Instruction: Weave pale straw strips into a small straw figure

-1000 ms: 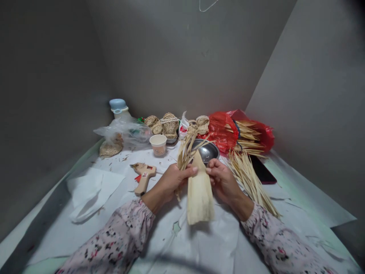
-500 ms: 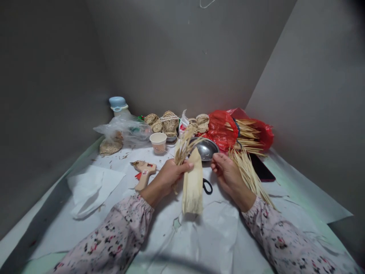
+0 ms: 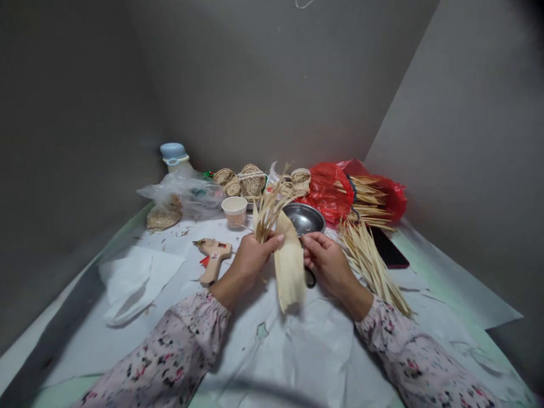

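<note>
Pinching the mid-frame husk (image 3: 289,272) again, the right hand (image 3: 330,262) resumes work; the left hand (image 3: 250,259) clamps husk and strips (image 3: 265,214).

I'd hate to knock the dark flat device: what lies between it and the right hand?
The head view shows pale strips between the right hand and the dark flat device.

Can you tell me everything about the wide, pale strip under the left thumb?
The wide, pale strip looks like dry plant leaf: cream, thin, narrow at the top and broad at its blurry bottom end. It slants down over the white table covering. The left grip holds its left edge, thumb on top. The right grip is by its right edge, but I can't tell if they touch.
</note>
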Demonstrator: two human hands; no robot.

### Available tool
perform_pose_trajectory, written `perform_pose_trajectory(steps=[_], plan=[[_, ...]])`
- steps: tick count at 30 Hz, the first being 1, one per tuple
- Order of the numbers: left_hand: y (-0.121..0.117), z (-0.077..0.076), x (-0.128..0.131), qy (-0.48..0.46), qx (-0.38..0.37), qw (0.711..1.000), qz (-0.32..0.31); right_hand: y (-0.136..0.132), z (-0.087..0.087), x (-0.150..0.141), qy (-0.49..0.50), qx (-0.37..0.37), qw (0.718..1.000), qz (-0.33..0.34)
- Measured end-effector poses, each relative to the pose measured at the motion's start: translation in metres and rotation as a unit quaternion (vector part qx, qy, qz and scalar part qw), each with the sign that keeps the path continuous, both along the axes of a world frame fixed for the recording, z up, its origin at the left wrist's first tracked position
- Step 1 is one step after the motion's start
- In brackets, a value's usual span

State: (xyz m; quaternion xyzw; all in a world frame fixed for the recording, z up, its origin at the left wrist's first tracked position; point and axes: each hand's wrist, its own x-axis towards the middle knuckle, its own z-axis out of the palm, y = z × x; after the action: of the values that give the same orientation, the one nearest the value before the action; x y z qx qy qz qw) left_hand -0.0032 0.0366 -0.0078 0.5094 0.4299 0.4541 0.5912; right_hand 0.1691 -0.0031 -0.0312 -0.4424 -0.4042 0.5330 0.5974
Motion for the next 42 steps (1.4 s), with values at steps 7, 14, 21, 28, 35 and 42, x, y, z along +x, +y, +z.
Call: perform_pose_trajectory(steps=[7, 14, 21, 28, 35, 42], plan=[[0.004, 0.000, -0.003, -0.005, -0.001, 0.999, 0.049, -0.011, 0.007, -0.010, -0.090, -0.025, 0.979, 0.181], [-0.006, 0.000, 0.002, -0.038, -0.044, 0.996, -0.075, -0.002, -0.004, -0.003, -0.081, 0.000, 0.997, 0.020], [-0.013, 0.003, 0.004, -0.057, -0.088, 0.984, -0.146, 0.000, -0.007, -0.002, -0.058, 0.026, 0.998, 0.006], [-0.010, -0.001, 0.005, -0.052, -0.086, 0.984, -0.148, -0.005, -0.004, -0.006, -0.041, 0.005, 0.994, 0.096], [-0.010, -0.004, 0.004, -0.059, -0.081, 0.977, -0.186, -0.004, -0.007, -0.004, -0.043, 0.019, 0.993, 0.108], [-0.011, -0.002, 0.005, -0.045, -0.091, 0.973, -0.209, -0.002, -0.008, -0.006, -0.124, 0.003, 0.990, 0.062]])
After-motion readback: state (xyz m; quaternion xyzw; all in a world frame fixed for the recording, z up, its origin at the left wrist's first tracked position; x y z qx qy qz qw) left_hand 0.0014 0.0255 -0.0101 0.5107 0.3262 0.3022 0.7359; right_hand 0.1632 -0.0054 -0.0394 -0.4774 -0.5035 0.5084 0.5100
